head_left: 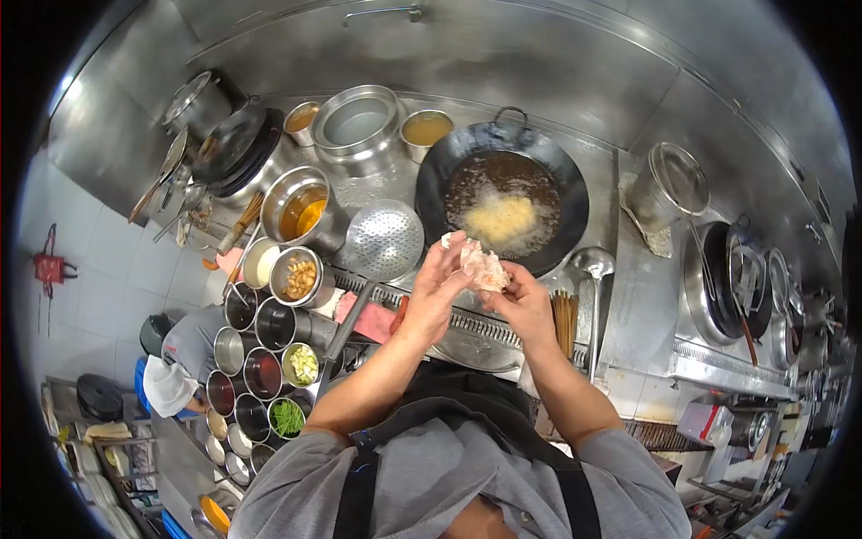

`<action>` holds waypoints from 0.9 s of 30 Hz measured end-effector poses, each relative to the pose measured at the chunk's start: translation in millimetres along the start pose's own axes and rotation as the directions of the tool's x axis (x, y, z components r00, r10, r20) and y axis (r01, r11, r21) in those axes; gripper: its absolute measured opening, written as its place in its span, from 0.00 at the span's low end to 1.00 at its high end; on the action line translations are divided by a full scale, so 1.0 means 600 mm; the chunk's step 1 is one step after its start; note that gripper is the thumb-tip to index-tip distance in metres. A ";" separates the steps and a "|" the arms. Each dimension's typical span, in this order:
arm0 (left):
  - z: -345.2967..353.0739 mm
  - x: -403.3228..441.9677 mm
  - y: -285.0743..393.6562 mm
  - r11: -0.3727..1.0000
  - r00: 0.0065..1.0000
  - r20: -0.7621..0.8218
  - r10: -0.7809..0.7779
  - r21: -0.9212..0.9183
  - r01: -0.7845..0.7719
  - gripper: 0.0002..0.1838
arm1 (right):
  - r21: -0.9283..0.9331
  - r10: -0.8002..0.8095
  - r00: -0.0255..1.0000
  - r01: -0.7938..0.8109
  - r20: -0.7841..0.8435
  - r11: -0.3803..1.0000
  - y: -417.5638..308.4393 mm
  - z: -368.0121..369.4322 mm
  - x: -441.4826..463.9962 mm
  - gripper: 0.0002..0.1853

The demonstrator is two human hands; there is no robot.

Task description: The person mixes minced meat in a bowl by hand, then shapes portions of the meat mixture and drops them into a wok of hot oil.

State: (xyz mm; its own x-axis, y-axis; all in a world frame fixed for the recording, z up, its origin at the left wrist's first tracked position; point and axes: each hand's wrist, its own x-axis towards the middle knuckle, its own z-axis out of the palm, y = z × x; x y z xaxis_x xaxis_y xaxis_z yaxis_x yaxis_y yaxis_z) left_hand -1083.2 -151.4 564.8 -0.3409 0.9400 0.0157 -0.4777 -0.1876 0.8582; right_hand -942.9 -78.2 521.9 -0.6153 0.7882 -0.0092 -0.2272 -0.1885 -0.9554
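Pale, ragged, soft clump (485, 268): slipping could splash hot oil (462, 193)
Left hand (435, 292), right hand (525, 305): half-curled, pinching it
Round black wok (575, 193): near

We see an evenly bright view, with soft glare on the steel wall (539, 54) and a stronger white glint near the upper left edge. Shadows stay faint, deepest inside the dark wok (575, 198). The wide lens bends the counter (628, 296) into curves, and black fills the corners. We find the centre fairly sharp, while the far edges look smeared.
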 end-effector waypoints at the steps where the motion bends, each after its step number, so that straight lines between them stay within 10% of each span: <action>1: -0.022 0.004 0.004 1.000 0.999 -0.024 -0.027 -0.012 0.027 0.28 | -0.049 -0.013 0.999 0.015 0.048 0.999 0.002 0.004 0.008 0.24; 12: -0.120 0.012 0.009 0.959 0.965 0.055 -0.256 0.140 0.246 0.14 | -0.674 -0.148 0.976 0.217 0.160 0.706 -0.024 0.075 0.051 0.13; 19: -0.131 0.010 0.010 0.971 0.971 -0.026 -0.238 0.014 0.238 0.10 | 0.064 0.149 0.989 -0.150 0.015 0.987 0.031 0.059 0.049 0.10; 27: -0.130 0.011 0.021 0.974 0.974 0.006 -0.228 0.020 0.228 0.11 | -0.003 0.059 0.996 -0.059 0.066 0.998 0.029 0.083 0.028 0.18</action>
State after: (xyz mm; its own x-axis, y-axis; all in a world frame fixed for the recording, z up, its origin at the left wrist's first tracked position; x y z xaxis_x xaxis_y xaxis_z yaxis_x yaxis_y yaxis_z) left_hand -1154.5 -169.5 535.8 -0.2186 0.9596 -0.1774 -0.5264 0.0371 0.8494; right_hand -994.6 -97.3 519.5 -0.6763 0.7352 -0.0462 -0.1880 -0.2329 -0.9541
